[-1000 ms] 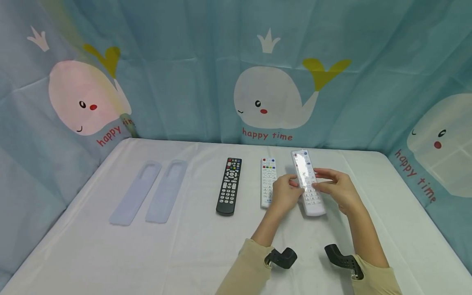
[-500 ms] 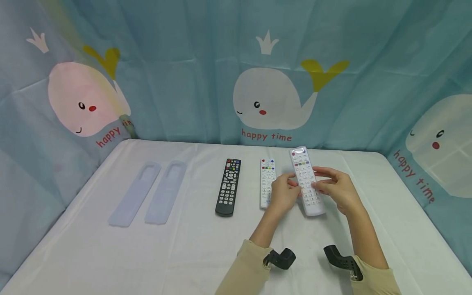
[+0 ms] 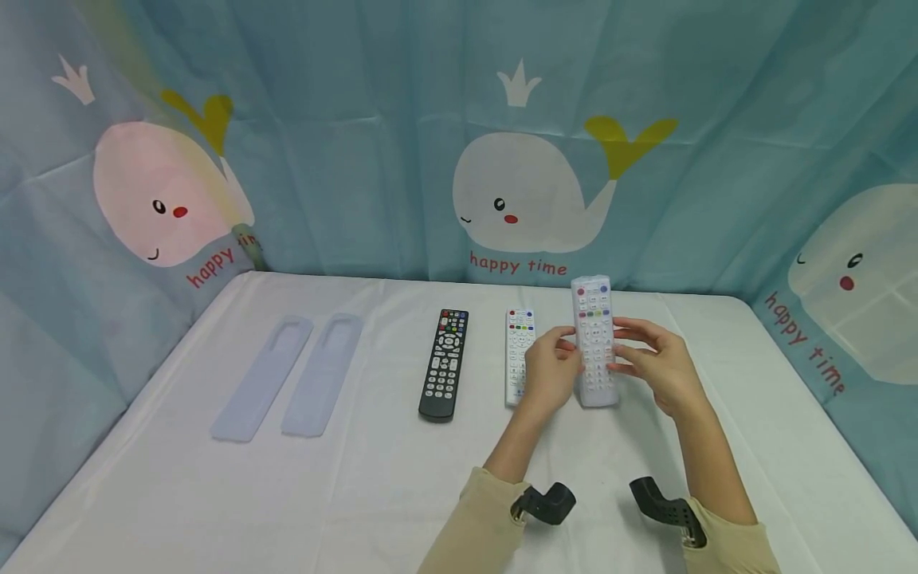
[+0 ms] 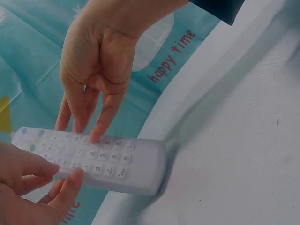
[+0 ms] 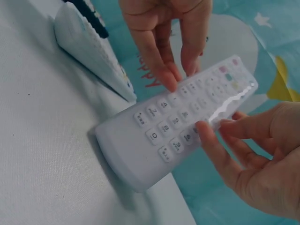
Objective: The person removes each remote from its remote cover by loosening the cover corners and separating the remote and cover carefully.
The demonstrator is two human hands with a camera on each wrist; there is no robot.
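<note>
On the right half of the white-covered table (image 3: 373, 494), both hands held one white remote in a clear silicone sleeve (image 3: 595, 341), tipped up with its lower end resting on the cloth and its top end raised toward the curtain. Sleeve fully enclosed the remote; buttons showed through it.

Left hand (image 3: 551, 373) pinched the remote's left edge, thumb on the button face and fingers curled behind. Right hand (image 3: 656, 360) gripped the right edge, thumb and fingertips on the keypad. Wrist views confirmed it: left wrist view showed the sleeved remote (image 4: 93, 159) with the right hand's fingertips (image 4: 96, 136) on the keys; right wrist view showed the same remote (image 5: 178, 126), its bottom corner on the table and the left hand's fingers (image 5: 164, 75) touching the keypad.

Just left of it lay a bare white remote (image 3: 519, 351), flat, partly covered by the left hand. Further left, a black remote (image 3: 445, 363), flat, apart from the white one. Neither was in a sleeve.

Well apart on the left half lay two empty translucent sleeves (image 3: 294, 375), side by side, close together, nothing inside either.

Behind the table hung a teal whale-print curtain (image 3: 358, 159). Black wrist camera mounts (image 3: 548, 502) showed at both beige cuffs.
</note>
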